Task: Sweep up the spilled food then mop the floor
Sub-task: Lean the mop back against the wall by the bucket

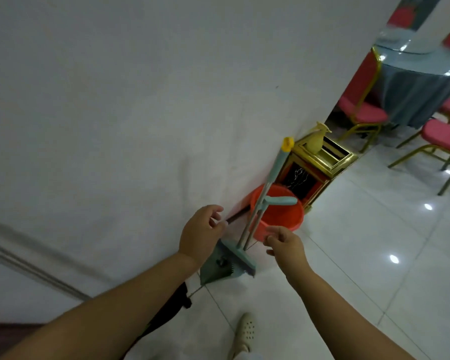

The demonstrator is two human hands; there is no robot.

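Note:
A mop with a teal handle point(276, 172) and a yellow cap leans against the white wall, its flat teal head point(240, 257) on the floor. A grey-green dustpan point(213, 268) stands behind the mop head. Behind the mop sits an orange-red bucket point(281, 216). A dark handle point(238, 215) runs along the wall toward the bucket. My left hand point(200, 233) hovers left of the mop shaft, fingers curled and apart, fingertips at the end of that dark handle. My right hand point(285, 244) is just right of the shaft, loosely curled, holding nothing. No spilled food is visible.
A gold and black bin point(312, 172) with a yellow spray bottle point(316, 141) on top stands past the bucket. Red chairs point(361, 110) surround a blue-clothed table point(416, 81) at the upper right. Something black point(172, 307) lies by the wall. My shoe point(246, 331) is on the glossy tiles.

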